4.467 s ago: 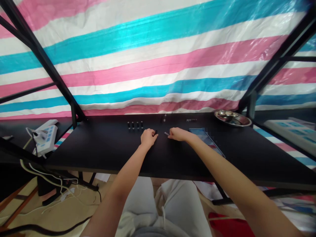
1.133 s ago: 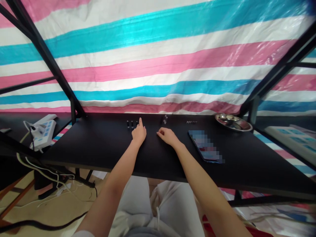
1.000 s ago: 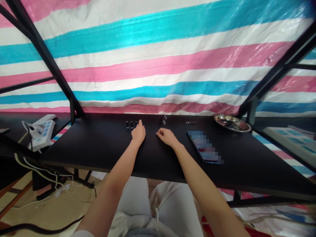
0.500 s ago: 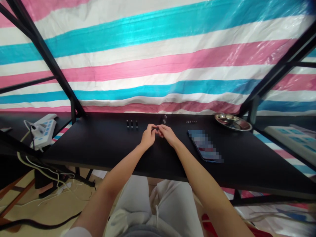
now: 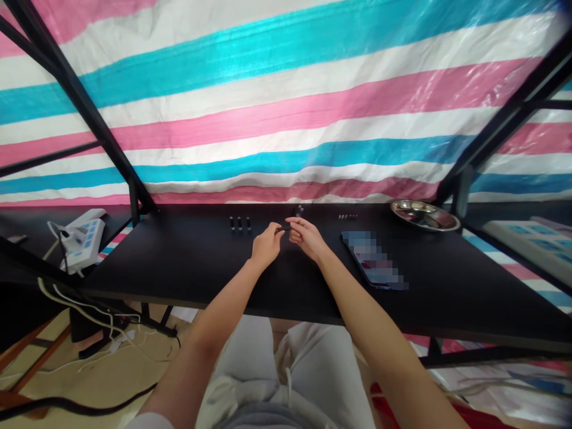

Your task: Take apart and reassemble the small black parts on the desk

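Note:
My left hand (image 5: 267, 243) and my right hand (image 5: 307, 236) meet over the middle of the black table, pinching a small dark cylindrical piece (image 5: 284, 228) between their fingertips. Its exact kind is too small to make out. Left of the hands, three small black cylinders with light tops (image 5: 240, 223) stand upright in a row. Just behind my right fingers is a small cluster of clear or silvery pieces (image 5: 299, 211), partly hidden. Further right, several tiny metallic pieces (image 5: 347, 217) lie in a line.
A phone (image 5: 373, 260) with a blurred screen lies right of my right forearm. At the back right sits a round metal tray (image 5: 424, 215). Black frame posts (image 5: 476, 143) rise at both sides before a striped sheet (image 5: 286, 119). A white power strip (image 5: 84, 244) is at the left.
My right hand's fingers have lifted and opened out slightly around the dark piece, which shows more plainly between the hands. The view has shifted slightly.

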`<state>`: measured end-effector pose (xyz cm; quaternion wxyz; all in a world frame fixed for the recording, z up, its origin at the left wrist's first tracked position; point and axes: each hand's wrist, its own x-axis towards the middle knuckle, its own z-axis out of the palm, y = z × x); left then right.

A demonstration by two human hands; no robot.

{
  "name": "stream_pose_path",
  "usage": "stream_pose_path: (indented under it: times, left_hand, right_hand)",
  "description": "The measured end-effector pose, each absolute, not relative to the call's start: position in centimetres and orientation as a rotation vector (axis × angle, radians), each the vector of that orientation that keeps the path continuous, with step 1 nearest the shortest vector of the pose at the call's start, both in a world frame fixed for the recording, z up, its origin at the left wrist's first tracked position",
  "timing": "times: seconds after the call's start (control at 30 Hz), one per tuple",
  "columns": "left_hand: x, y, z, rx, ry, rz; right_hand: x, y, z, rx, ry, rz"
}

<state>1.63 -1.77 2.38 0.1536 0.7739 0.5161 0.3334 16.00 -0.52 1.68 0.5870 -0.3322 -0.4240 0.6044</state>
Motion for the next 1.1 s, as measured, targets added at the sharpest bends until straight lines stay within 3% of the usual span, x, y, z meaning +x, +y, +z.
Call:
stream_pose_path:
  times: [0.4,0.77,1.1]
  left_hand:
    - [2.0,-1.7,2.5,2.113,1.698,0.94]
    - [1.5,-0.6,2.1,1.578,1.379,1.277]
    - [1.3,-0.5,2.2,1.595,1.252,1.389]
  right_hand:
    - [15.4,-1.0,2.1,-0.763,-1.026,1.403]
    - [16.5,-0.7,2.0,-0.869,-1.083,1.435]
    - [16.7,-0.8,1.3,-1.053,-1.389,1.324]
